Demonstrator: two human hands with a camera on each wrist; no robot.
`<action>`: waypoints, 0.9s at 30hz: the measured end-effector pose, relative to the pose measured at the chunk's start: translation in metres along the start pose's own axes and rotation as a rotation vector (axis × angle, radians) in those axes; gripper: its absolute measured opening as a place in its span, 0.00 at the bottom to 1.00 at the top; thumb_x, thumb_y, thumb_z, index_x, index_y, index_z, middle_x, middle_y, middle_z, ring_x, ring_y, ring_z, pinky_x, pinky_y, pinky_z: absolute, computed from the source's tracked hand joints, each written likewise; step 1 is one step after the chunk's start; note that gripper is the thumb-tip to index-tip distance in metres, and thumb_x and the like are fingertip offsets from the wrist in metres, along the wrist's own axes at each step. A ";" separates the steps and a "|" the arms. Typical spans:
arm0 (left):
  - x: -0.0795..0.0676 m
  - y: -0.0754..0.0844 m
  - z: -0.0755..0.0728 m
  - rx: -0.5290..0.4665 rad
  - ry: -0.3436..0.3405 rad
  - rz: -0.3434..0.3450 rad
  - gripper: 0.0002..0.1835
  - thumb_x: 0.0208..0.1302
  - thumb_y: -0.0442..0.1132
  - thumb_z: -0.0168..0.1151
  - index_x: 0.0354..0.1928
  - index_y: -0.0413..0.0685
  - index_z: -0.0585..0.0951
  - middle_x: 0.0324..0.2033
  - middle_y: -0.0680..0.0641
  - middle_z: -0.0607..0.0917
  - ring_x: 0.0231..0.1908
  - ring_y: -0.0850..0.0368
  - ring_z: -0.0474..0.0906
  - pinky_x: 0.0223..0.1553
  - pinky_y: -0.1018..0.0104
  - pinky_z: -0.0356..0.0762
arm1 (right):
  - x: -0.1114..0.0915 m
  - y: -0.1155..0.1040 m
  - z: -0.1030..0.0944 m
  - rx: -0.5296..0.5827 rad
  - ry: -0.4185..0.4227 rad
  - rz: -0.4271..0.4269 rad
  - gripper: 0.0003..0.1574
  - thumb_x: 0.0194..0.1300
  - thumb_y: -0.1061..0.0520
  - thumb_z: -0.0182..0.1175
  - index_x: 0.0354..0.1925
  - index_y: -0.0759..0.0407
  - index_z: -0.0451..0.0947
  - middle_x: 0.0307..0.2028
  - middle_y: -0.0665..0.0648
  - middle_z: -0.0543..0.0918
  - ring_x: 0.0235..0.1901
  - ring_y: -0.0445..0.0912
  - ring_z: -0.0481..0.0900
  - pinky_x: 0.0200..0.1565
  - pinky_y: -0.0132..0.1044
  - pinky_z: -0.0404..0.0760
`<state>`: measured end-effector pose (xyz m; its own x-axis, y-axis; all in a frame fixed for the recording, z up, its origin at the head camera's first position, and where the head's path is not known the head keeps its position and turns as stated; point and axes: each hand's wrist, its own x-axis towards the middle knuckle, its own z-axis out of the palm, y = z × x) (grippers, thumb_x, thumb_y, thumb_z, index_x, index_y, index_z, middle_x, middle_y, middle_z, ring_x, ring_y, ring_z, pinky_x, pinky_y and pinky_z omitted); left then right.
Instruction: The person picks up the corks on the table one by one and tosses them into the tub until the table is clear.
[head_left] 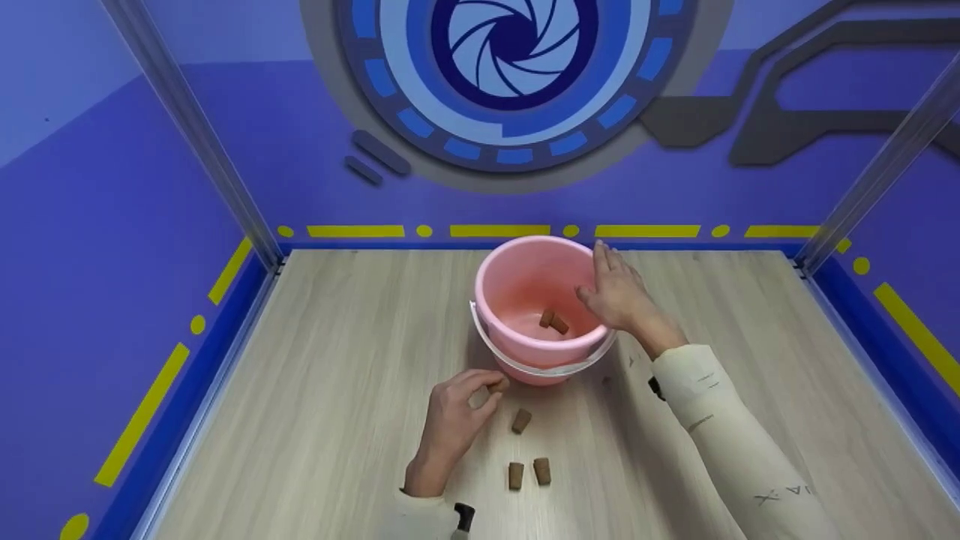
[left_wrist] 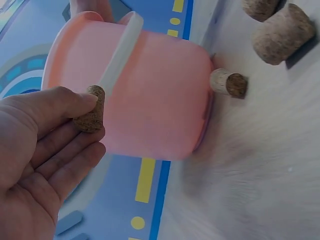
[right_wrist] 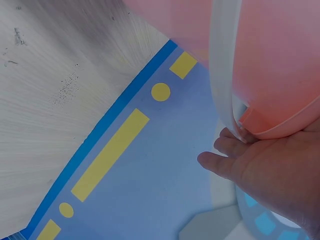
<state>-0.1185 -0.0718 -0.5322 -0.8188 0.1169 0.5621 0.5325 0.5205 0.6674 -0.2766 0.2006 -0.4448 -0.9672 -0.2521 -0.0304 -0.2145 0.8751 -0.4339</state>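
Pink round plastic bucket [head_left: 525, 281] at centre of head frame, on pale wood-grain bench [head_left: 360, 337]. Two brown tapered cork stoppers [head_left: 559, 325] inside, on its floor. White handle [head_left: 551, 370] hangs down across the front. Left hand [head_left: 456, 412], lower centre: thumb and fingers pinching held cork [left_wrist: 90, 119], outside the bucket. Right hand [head_left: 619, 296], right of centre: thumb inside rim, fingers outside, gripping it. Three loose corks [head_left: 521, 421] on bench, lower centre.

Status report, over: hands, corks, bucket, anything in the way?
Left hand pinching a cork outside the pink bucket; right hand on its rim. Two corks inside, three on the table. White handle hangs clear of the opening.
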 end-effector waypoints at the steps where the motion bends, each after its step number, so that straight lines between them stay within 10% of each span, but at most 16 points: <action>1: 0.001 0.001 -0.001 -0.004 0.003 0.003 0.14 0.57 0.22 0.77 0.44 0.43 0.91 0.39 0.53 0.91 0.40 0.60 0.88 0.44 0.61 0.87 | 0.000 0.000 0.000 -0.001 -0.001 0.001 0.56 0.80 0.49 0.54 0.83 0.72 0.32 0.83 0.73 0.40 0.82 0.68 0.38 0.79 0.63 0.40; 27: 0.026 0.021 -0.014 -0.027 0.078 0.107 0.15 0.56 0.24 0.79 0.46 0.40 0.91 0.43 0.50 0.92 0.44 0.58 0.89 0.47 0.63 0.87 | -0.002 -0.001 -0.001 0.004 -0.005 0.003 0.57 0.80 0.48 0.55 0.83 0.71 0.32 0.83 0.73 0.40 0.81 0.68 0.39 0.78 0.64 0.41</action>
<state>-0.1256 -0.0691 -0.4966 -0.7386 0.1042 0.6660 0.6223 0.4853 0.6142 -0.2747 0.2011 -0.4435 -0.9672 -0.2515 -0.0357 -0.2112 0.8742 -0.4372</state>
